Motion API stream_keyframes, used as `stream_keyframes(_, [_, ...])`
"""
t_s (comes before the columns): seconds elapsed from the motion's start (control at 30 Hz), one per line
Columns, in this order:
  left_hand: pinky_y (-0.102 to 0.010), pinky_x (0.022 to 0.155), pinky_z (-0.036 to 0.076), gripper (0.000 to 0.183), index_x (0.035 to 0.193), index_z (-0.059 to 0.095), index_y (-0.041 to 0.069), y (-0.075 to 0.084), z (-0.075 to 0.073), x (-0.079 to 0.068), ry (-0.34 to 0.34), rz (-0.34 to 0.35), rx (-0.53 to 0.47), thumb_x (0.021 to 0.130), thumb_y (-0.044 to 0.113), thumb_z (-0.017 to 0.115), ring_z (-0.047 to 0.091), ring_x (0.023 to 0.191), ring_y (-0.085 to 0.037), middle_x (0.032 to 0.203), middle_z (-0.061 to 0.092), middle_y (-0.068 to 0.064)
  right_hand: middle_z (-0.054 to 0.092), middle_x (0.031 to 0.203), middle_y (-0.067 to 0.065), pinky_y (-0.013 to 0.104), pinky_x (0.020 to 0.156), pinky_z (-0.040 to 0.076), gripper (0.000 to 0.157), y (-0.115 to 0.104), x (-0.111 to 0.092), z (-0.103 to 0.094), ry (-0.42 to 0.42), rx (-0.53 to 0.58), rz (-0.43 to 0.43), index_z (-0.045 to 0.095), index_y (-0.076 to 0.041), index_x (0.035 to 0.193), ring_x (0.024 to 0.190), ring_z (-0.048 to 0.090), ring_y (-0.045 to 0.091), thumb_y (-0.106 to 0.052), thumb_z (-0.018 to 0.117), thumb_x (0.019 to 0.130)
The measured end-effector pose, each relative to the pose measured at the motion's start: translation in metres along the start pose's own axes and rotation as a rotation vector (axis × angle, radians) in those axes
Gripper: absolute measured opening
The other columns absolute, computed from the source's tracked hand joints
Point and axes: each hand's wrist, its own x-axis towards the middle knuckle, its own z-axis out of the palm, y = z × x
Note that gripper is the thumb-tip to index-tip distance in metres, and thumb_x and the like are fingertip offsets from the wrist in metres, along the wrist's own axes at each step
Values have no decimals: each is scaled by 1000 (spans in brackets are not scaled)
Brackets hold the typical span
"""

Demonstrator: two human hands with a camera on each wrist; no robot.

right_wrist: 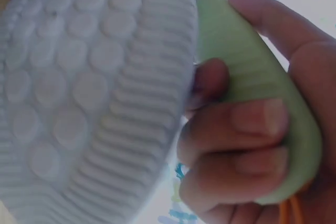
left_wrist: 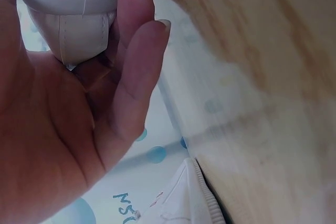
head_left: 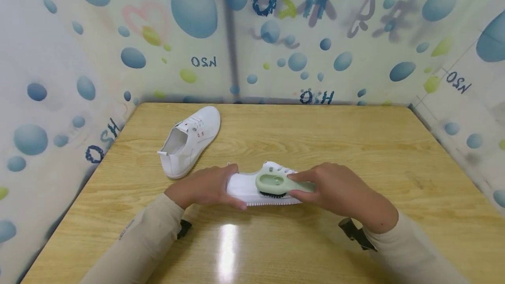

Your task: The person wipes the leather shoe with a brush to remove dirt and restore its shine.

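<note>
Backdrop first: pale, printed with blue and green bubbles and letters, behind your table and along both sides. Table: wood-grain top, glare streak at the near edge. Your sleeves are light beige, left sleeve and right sleeve, both coming in from the bottom.

Two white shoes. The resting shoe sits sole down at the left of the tabletop, beyond your left hand, toe angled away and rightward. The held shoe is in front of you, mid-table, tipped on its side: toe right, laces on the far side, ridged sole edge toward you. Can't tell if it touches the wood.

Your left hand grips the held shoe's heel, fingers on the far side, thumb on the near. Your right hand grips the brush handle, fingers curled round it; right wrist view shows the studded sole just beside them.

Brush: light green, oval hollow in the back of its head, laid over the held shoe's side. Dark bristles face down against that side. Smallest: orange cord at the handle's end; red marks on the resting shoe.
</note>
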Motion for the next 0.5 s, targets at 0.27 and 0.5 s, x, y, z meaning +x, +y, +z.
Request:
stream_keyframes(0.27, [-32, 60, 44, 74, 112, 50, 20, 0, -1, 0, 5, 11, 11, 66, 70, 80, 57, 69, -14, 81, 61, 4, 77, 96, -1, 28, 56, 40, 38, 2, -4, -4, 3, -1, 41, 72, -28, 123, 67, 54, 6, -47, 70, 90])
stream_keyframes(0.5, [-32, 59, 45, 75, 113, 49, 20, 0, -1, -1, -10, 0, -9, 66, 70, 79, 57, 69, -14, 82, 61, 4, 77, 105, 0, 32, 61, 49, 39, -2, 2, 8, 37, -25, 6, 71, -26, 124, 79, 66, 9, -47, 69, 91])
